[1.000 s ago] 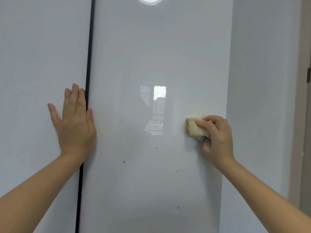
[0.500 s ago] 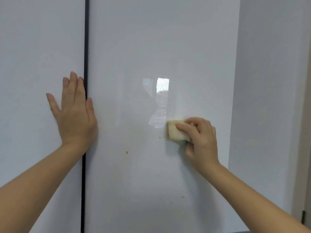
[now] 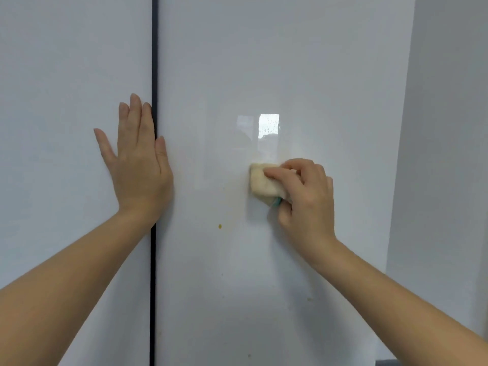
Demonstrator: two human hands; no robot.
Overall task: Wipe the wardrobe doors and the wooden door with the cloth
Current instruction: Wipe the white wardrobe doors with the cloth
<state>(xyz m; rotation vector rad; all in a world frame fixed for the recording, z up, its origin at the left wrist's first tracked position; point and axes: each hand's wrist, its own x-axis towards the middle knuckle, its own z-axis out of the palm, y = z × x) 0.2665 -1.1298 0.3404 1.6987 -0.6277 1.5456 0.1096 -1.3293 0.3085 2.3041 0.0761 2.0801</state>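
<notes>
Here, the right hand (image 3: 306, 204) grips a folded cream cloth (image 3: 264, 184), fingers curled over it, and presses it flat against the glossy right wardrobe door (image 3: 264, 62), just below a bright window reflection (image 3: 268, 125). The left hand (image 3: 137, 165) holds nothing. It lies flat with its fingers straight, the palm on the left wardrobe door (image 3: 66, 75) and partly across the dark seam (image 3: 154, 62) between the two panels. Wiping appears to be under way on the right door but not finished. A yellow spot (image 3: 219, 226) sits below and to the left of the cloth, and fainter specks (image 3: 309, 299) mark the lower part of the panel. Whether the left door has been cleaned cannot be told from its surface. The wooden door is out of view, so that part of the task is judged to lie ahead. A grey wall (image 3: 449, 128) borders the wardrobe on the right.
</notes>
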